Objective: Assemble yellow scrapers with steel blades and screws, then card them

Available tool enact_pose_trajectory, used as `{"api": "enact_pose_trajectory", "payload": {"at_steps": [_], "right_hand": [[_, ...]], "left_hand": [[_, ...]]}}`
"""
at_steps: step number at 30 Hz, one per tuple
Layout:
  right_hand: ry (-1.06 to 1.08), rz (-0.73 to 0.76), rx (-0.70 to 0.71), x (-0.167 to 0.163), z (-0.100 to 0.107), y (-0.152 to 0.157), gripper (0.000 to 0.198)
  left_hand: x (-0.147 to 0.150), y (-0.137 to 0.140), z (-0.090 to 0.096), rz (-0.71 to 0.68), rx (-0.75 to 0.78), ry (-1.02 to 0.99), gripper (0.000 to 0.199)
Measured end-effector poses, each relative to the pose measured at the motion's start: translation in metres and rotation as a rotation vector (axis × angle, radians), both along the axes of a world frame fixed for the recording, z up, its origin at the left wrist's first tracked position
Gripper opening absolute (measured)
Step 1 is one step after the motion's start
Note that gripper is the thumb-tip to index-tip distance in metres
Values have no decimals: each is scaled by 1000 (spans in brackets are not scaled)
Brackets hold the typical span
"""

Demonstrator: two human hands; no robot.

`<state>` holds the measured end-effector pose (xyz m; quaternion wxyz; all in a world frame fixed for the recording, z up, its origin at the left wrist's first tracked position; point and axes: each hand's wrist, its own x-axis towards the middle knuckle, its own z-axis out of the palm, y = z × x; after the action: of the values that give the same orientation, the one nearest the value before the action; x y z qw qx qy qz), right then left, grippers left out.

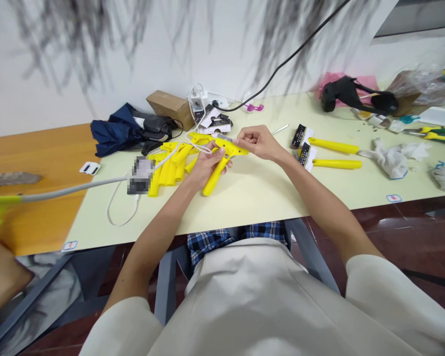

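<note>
My left hand (206, 165) is closed around a yellow scraper (217, 175) at the neck, its handle slanting down toward the table's front edge. A thin grey metal blade (222, 138) lies along the top of the scraper's wide head. My right hand (257, 142) pinches at the right end of that blade, close against the head; its fingertips are partly hidden. Beside my left hand lies a pile of several more yellow scraper handles (166, 170). To the right, two yellow scrapers (335, 164) rest with black-and-white card sleeves (307, 155) over their heads.
Small printed boxes (217, 121) and a brown carton (170, 109) stand at the back. A dark blue umbrella (114, 129) lies at left. A white cable (113, 210) loops near the pile. Crumpled gloves (389, 158) and yellow-green tools (435, 133) lie at right.
</note>
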<state>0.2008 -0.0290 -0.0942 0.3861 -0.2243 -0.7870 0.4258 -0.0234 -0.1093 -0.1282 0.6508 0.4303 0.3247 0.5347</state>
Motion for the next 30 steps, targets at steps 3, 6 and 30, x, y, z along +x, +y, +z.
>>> {"api": "enact_pose_trajectory", "payload": {"at_steps": [3, 6, 30], "right_hand": [[-12, 0, -15, 3, 2, 0, 63], [-43, 16, -14, 7, 5, 1, 61], [-534, 505, -100, -8, 56, 65, 53]], "left_hand": [[1, 0, -1, 2, 7, -13, 63], [1, -1, -4, -10, 14, -14, 62], [1, -4, -2, 23, -113, -28, 56]]}}
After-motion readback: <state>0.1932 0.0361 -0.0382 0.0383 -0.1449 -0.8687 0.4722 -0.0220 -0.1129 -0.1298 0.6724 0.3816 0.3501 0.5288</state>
